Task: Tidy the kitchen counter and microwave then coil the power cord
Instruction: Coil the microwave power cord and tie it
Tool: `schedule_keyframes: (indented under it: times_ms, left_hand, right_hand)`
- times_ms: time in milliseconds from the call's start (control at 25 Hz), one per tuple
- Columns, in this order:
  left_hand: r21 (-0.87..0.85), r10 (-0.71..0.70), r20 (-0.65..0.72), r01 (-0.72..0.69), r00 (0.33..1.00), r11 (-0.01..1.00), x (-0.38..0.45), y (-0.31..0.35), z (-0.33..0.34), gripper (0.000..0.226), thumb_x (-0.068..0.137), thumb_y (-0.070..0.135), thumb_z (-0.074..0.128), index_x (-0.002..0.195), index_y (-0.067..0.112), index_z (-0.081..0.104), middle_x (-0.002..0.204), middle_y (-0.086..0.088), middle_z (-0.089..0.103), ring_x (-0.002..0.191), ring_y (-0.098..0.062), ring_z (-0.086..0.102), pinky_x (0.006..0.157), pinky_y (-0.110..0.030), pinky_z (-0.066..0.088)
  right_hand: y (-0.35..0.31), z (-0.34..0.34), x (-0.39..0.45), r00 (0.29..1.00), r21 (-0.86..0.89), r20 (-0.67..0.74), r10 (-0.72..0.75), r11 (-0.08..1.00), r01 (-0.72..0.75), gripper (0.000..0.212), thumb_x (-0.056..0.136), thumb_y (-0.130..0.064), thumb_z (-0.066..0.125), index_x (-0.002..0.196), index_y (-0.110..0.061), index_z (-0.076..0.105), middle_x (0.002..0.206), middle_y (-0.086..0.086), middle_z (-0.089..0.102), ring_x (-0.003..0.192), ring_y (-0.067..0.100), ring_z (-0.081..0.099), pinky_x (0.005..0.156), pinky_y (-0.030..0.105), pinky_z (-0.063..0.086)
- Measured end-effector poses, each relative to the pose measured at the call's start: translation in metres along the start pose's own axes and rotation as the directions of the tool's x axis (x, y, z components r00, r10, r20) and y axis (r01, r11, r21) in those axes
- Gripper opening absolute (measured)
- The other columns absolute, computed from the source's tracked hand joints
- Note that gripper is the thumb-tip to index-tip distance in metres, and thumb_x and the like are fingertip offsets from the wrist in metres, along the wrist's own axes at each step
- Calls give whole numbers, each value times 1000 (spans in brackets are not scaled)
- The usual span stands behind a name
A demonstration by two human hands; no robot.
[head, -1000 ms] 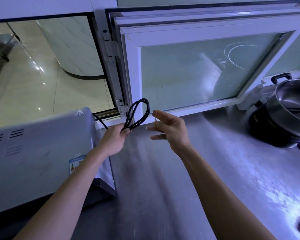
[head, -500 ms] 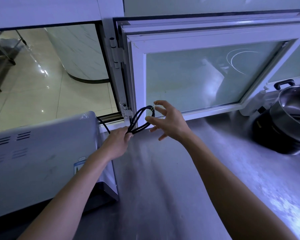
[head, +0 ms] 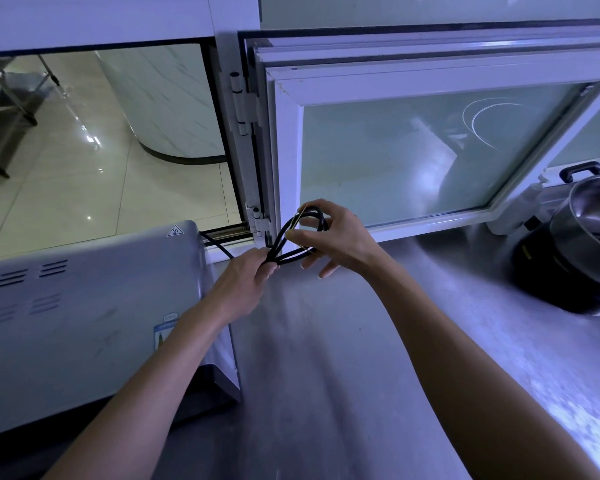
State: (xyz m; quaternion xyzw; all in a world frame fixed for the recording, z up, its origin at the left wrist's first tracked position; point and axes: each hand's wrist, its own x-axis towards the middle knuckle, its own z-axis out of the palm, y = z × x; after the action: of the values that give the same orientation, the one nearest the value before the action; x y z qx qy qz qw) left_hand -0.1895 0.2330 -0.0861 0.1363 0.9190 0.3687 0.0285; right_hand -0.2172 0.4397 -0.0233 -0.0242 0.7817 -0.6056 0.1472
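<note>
I'm pinching the looped black power cord in my left hand; loops are pointing up-right toward my right hand, whose grip is stretching a thin yellowish rubber band over them, near the steel table's back edge.

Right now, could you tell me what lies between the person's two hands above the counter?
In the head view, only the looped power cord spans the gap: the left hand pinches its gathered end, the right hand grips the loop, stretching a thin band over it.
</note>
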Motion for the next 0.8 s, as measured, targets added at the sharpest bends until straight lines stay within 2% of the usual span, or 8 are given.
schedule_keyframes:
  times_ms: [160, 280, 400, 520, 640, 720, 800]
  left_hand:
    - [3, -3, -7, 3, 1000, 1000, 0, -1, 0, 31, 103, 23, 44, 76, 38, 43, 78, 7, 54, 68, -9, 50, 59, -29, 36]
    - [1, -11, -28, 11, 1000, 1000, 1, -2, -1, 31, 103, 23, 45, 74, 37, 42, 75, 7, 52, 64, -7, 47, 58, -30, 35]
    - [-18, -10, -52, 9, 999, 1000, 2, -2, -1, 32, 102, 23, 45, 73, 35, 42, 70, 10, 49, 61, -3, 45, 54, -20, 30]
    - [-38, -9, -69, 7, 998, 999, 2, -1, -1, 31, 103, 22, 46, 74, 33, 45, 71, 10, 51, 62, -1, 47, 54, -17, 32]
    - [-58, -41, -74, 37, 996, 998, 3, -1, -2, 28, 103, 24, 46, 75, 30, 48, 72, 9, 55, 61, -2, 48, 54, -16, 35]
    - [-87, -71, -78, 64, 994, 994, 3, 0, -2, 27, 103, 24, 45, 77, 27, 50, 74, 7, 57, 61, -3, 49, 57, -22, 40]
    - [-112, -90, -105, 78, 990, 991, 2, 2, -3, 27, 103, 23, 45, 77, 27, 52, 73, 8, 58, 61, -1, 49, 55, -17, 38]
  right_hand:
    - [5, 8, 1, 997, 11, 73, -5, 1000, 4, 34, 74, -40, 82, 103, -30, 64, 108, -4, 74, 70, 30, 75, 53, 44, 60]
    - [11, 8, 5, 997, 56, 83, 5, 998, -9, 37, 75, -39, 83, 106, -28, 66, 113, -3, 73, 73, 31, 76, 53, 42, 59]
    - [17, 9, 7, 998, 129, 59, 12, 991, -20, 41, 74, -38, 84, 109, -25, 67, 111, -3, 74, 75, 33, 75, 53, 42, 59]
    - [22, 14, 9, 999, 185, 51, 7, 983, -16, 40, 74, -38, 84, 109, -26, 69, 104, -8, 76, 75, 34, 75, 53, 41, 58]
    - [25, 15, 10, 999, 219, 46, -1, 976, -9, 38, 74, -37, 84, 108, -29, 70, 104, -8, 76, 71, 34, 74, 53, 40, 57]
    - [24, 15, 10, 999, 221, 47, -13, 975, 2, 36, 74, -38, 85, 107, -32, 72, 102, -6, 76, 63, 30, 72, 54, 39, 57]
    - [23, 17, 11, 997, 208, 76, -19, 978, 3, 36, 73, -40, 85, 107, -38, 72, 101, -5, 76, 59, 27, 70, 54, 38, 57]
